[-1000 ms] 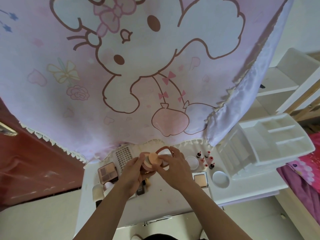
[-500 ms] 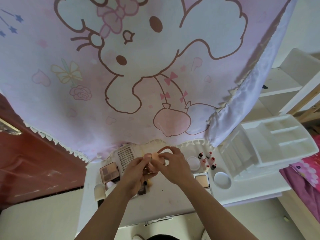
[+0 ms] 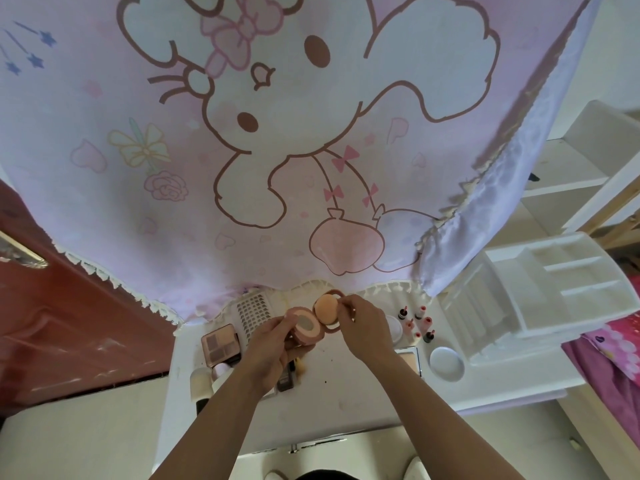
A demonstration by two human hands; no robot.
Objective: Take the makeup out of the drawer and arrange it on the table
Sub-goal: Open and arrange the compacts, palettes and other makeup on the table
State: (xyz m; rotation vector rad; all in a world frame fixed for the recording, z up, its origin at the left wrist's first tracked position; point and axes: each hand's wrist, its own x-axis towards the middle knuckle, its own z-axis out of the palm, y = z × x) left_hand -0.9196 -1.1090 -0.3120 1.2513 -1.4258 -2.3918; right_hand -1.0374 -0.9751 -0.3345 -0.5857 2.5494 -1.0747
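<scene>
My left hand grips a round pink compact held above the white table, its pale inside facing up. My right hand pinches an orange powder puff just right of the compact, in front of the compact's raised lid. On the table lie an eyeshadow palette, a white grid-patterned card, a square powder case, several small red-capped bottles, a white round lid and a white jar.
A white plastic drawer organiser stands at the table's right end. A pink cartoon curtain hangs over the table's back edge. A red-brown door is at the left, white shelves at the right. A dark tube lies under my left wrist.
My right hand has lifted the orange puff off the compact and moved it up and to the right, baring the compact's pale inside. The left hand keeps holding the compact.
</scene>
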